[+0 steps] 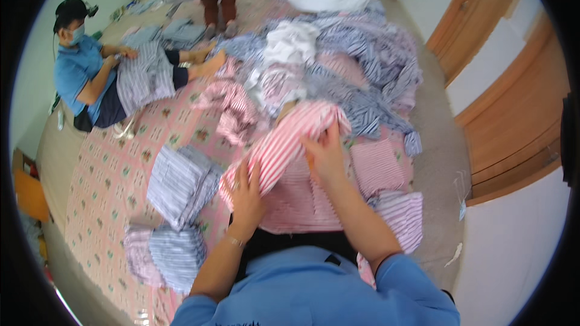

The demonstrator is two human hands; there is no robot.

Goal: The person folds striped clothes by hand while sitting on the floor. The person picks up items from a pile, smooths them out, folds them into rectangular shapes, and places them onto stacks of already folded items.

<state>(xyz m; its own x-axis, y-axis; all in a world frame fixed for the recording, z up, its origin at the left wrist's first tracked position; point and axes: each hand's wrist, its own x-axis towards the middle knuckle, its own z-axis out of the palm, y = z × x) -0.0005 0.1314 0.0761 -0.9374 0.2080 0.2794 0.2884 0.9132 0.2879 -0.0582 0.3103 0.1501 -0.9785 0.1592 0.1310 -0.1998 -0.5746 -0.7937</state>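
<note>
A red-and-white striped cloth point(283, 145) stretches slantwise between my hands, above my lap. My left hand point(247, 194) lies on its lower left end with the fingers spread; whether it grips the cloth is unclear. At the upper right end, my right hand point(324, 154) pinches the cloth between thumb and fingers. Under it, a pinkish-red striped fabric point(294, 199) covers my lap. Folded pink striped cloth point(377, 167) lies to the right, with pink-and-purple striped cloth point(401, 219) nearer me. On the left are folded blue-grey striped garments point(181, 185).
A large heap of striped garments point(362, 63) lies ahead on a pink patterned floor covering point(113, 176). A seated co-worker point(86, 68) handles striped cloth at the left; another person point(219, 0) stands beyond. More folded piles point(174, 256) lie lower left. Wooden doors point(521, 113) line the right wall.
</note>
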